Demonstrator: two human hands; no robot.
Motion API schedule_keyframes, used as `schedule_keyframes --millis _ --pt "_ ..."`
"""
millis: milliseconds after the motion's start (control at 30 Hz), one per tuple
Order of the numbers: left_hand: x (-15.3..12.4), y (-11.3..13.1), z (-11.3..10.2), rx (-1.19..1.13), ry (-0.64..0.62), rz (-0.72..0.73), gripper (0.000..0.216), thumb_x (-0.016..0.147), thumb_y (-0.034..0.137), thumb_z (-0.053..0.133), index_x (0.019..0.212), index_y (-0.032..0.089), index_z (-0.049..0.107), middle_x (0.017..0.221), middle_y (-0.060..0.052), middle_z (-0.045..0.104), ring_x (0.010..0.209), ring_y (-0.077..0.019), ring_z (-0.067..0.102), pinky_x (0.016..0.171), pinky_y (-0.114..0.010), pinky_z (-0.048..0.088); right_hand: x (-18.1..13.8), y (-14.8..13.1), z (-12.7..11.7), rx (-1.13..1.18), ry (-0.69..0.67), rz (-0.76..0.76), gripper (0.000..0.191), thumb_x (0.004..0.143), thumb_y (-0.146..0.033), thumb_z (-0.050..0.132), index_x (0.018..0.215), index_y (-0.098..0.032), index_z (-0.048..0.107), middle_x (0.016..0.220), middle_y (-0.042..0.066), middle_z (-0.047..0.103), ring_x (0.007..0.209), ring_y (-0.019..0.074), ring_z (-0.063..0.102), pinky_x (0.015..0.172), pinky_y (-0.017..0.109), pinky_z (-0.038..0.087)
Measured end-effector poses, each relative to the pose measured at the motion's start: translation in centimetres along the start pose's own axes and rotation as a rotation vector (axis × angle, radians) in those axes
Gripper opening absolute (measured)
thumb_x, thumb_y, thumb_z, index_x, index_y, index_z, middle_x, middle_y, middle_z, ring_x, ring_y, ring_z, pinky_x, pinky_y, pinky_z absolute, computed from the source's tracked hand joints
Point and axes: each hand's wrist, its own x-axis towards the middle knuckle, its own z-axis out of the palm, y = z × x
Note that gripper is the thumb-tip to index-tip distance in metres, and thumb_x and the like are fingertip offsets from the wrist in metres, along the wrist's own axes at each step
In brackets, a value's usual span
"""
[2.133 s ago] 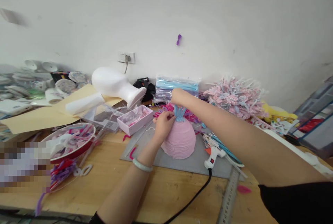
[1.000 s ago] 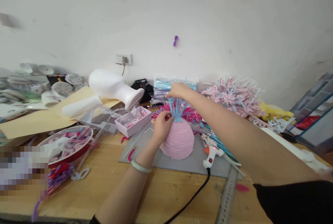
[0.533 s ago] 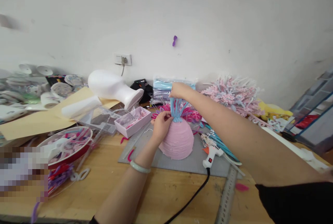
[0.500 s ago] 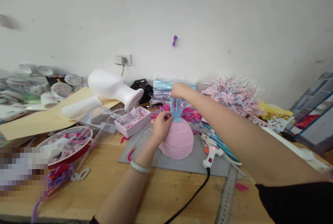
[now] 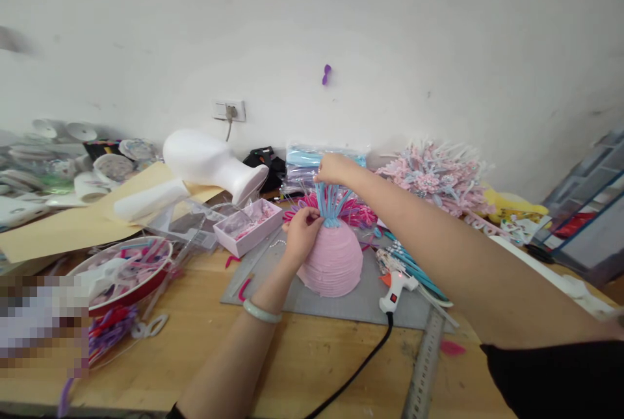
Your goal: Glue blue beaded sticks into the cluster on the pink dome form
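Note:
A dome [image 5: 334, 263] wrapped in rows of pink material stands on a grey mat [image 5: 312, 305]. From its top rises a bunch of light blue pipe cleaners [image 5: 329, 201], gathered at the base. My left hand [image 5: 303, 236] is closed in a pinch beside that base, thumb and finger touching the lowest part of the blue bunch. Above it, my right hand [image 5: 335, 169] is closed around the upper ends of the blue pipe cleaners and holds them upright; its fingertips are partly hidden. Bright pink loops [image 5: 361, 210] show behind the bunch.
A hot glue gun [image 5: 396, 290] lies right of the dome, its black cord trailing forward. Near it are a steel ruler [image 5: 423, 367] and blue stems [image 5: 416, 266]. Leftward are a lilac box [image 5: 244, 240], a white mannequin head [image 5: 205, 159] and a red-rimmed bowl [image 5: 141, 292].
My right hand has shifted very slightly left with the tops of the blue pipe cleaners. My left hand keeps its pinch at the base.

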Motion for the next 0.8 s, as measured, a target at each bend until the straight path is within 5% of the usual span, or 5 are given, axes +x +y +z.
schedule_keyframes --millis 200,367,567,800 --pt "0.0 -0.1 0.0 -0.015 -0.008 -0.005 0.01 0.069 0.013 0.058 0.078 0.016 0.057 0.077 0.0 0.06 0.078 -0.0141 0.055 0.078 -0.027 0.039 -0.7 -0.1 -0.2 0.054 0.04 -0.028 0.035 0.072 -0.034 0.06 0.099 -0.012 0.065 0.099 0.012 0.066 0.09 0.0234 0.061 0.071 0.028 0.045" --pt "-0.1 0.1 -0.2 0.015 -0.01 0.003 0.008 0.07 0.015 0.059 0.077 0.017 0.058 0.077 0.0 0.061 0.078 -0.0144 0.056 0.078 -0.028 0.039 -3.3 -0.1 0.3 0.081 0.243 -0.012 0.035 0.083 -0.034 0.044 0.106 -0.013 0.06 0.104 0.013 0.064 0.093 0.0236 0.059 0.073 0.03 0.044" --pt "0.0 -0.1 -0.2 -0.006 -0.016 0.019 0.007 0.069 0.014 0.057 0.076 0.017 0.057 0.077 0.0 0.06 0.077 -0.0141 0.055 0.076 -0.027 0.04 -9.2 0.3 6.3 0.059 0.325 -0.012 0.031 0.087 -0.026 0.035 0.086 -0.016 0.065 0.09 0.008 0.064 0.084 0.0182 0.057 0.071 0.027 0.041" --pt "0.2 -0.9 0.0 -0.071 -0.031 0.022 0.008 0.07 0.017 0.057 0.078 0.017 0.057 0.076 0.0 0.06 0.075 -0.014 0.055 0.076 -0.028 0.041 -11.7 0.9 11.8 0.002 0.45 -0.043 0.03 0.085 -0.022 0.04 0.106 -0.022 0.061 0.114 0.008 0.055 0.097 0.0235 0.045 0.08 0.036 0.035"
